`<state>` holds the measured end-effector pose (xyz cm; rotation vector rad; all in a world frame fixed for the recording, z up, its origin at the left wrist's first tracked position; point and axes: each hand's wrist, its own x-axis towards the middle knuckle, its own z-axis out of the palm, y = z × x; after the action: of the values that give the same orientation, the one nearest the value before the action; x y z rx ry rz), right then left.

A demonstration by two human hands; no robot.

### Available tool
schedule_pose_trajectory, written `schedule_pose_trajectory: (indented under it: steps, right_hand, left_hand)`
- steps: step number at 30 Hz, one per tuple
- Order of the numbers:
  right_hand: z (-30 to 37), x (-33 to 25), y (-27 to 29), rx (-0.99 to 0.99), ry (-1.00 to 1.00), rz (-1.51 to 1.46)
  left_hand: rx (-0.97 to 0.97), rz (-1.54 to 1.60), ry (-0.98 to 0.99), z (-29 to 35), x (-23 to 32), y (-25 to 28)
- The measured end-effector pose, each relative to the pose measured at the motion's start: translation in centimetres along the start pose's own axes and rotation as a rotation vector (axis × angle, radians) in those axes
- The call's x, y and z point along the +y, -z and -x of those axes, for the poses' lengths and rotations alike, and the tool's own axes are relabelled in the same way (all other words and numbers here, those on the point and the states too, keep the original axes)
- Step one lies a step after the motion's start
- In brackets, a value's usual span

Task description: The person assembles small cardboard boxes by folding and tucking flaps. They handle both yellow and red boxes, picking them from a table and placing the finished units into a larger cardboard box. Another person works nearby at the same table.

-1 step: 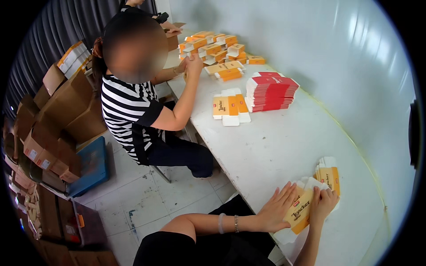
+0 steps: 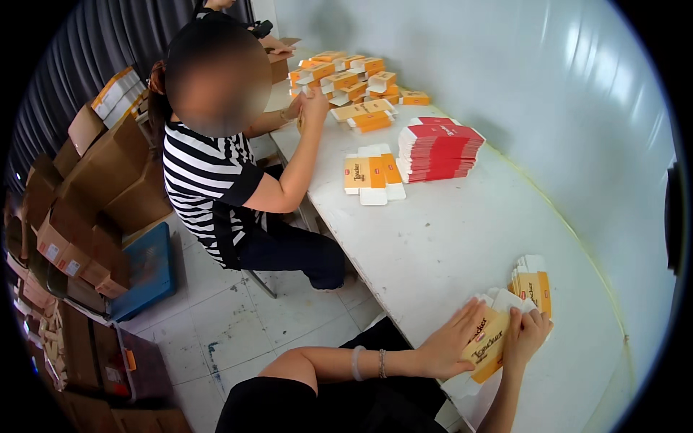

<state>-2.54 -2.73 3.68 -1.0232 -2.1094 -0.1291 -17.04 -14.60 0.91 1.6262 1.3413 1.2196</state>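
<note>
At the table's lower right, a flat yellow-and-orange folding carton (image 2: 487, 337) with white flaps lies under both my hands. My left hand (image 2: 453, 345) rests along its left side, fingers stretched out and slightly blurred, thumb apart near its lower edge. Curled fingers of my right hand (image 2: 525, 335) grip the carton's right side, the thumb pressed on its upper part. Just beyond, touching or very near the right hand, stands a small stack of matching flattened cartons (image 2: 532, 283). Part of the held carton is hidden by my hands.
A co-worker in a striped shirt (image 2: 202, 180) sits at the table's left edge, hands raised. Farther along the table (image 2: 404, 245) are a red carton stack (image 2: 440, 149), a flat yellow carton (image 2: 374, 175) and piled orange boxes (image 2: 346, 79). The wall bounds the right side.
The fingers of my left hand have shifted slightly on the carton, and a bit more of its printed panel shows beside them. My right hand keeps its grip.
</note>
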Motion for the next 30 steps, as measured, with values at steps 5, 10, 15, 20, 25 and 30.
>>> schedule_pose_trajectory:
  steps: [5, 10, 15, 20, 25, 30]
  right_hand:
    - [0.1, -6.0, 4.5, 0.081, -0.091, -0.394]
    - [0.5, -5.1, 4.8, -0.012, -0.155, -0.745]
    - [0.9, -5.3, 7.5, -0.186, -0.066, -0.745]
    - [2.4, -9.4, 6.0, 0.103, -0.175, -0.903]
    - [3.7, -10.8, 4.8, 0.232, -0.201, -0.783]
    - [7.0, -7.5, 5.7, 0.049, -0.152, -0.642]
  left_hand:
    - [-0.732, 1.021, 0.322, -0.6, 2.0, 1.7]
    - [-0.656, 1.078, 0.383, 0.1, 1.7, 1.4]
    - [-0.707, 0.753, 0.347, -0.5, 3.0, 5.2]
    - [-0.298, 0.866, 0.072, 0.4, 3.7, 5.3]
    - [-0.148, 0.492, -0.135, 0.9, 3.5, 4.6]
    - [-0.255, 0.500, -0.081, 1.6, 2.9, 4.5]
